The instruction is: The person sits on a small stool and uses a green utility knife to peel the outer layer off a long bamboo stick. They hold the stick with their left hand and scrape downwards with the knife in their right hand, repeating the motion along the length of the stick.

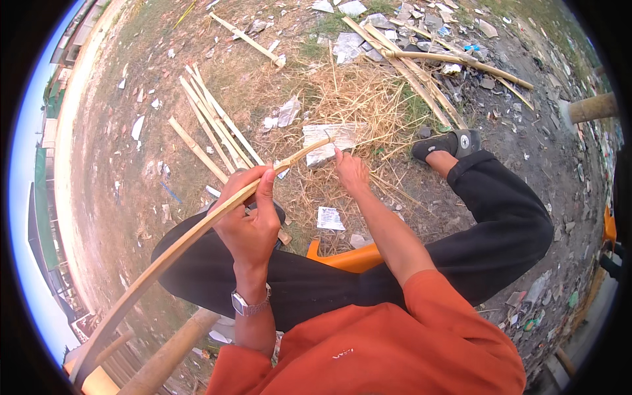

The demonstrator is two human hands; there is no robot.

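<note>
A long split bamboo strip (172, 250) slants from the lower left up to the middle. My left hand (249, 214) is wrapped round it, with the thumb on top. Just beyond the strip's far tip, my right hand (353, 174) is closed with its thumb pointing forward. A thin dark sliver shows near that tip, but what the right fingers hold is hidden. Under the tip lies a pale, worn flat block (318, 156) on the ground, with straw-like shavings (368, 99) heaped around it.
Several split bamboo pieces (217, 125) lie ahead on the left. Longer bamboo lengths (421, 82) rest at the far right among rubble. An orange plastic seat (349, 259) shows between my legs. A printed paper (330, 218) lies before it. Thick poles (592, 108) stand at the right edge.
</note>
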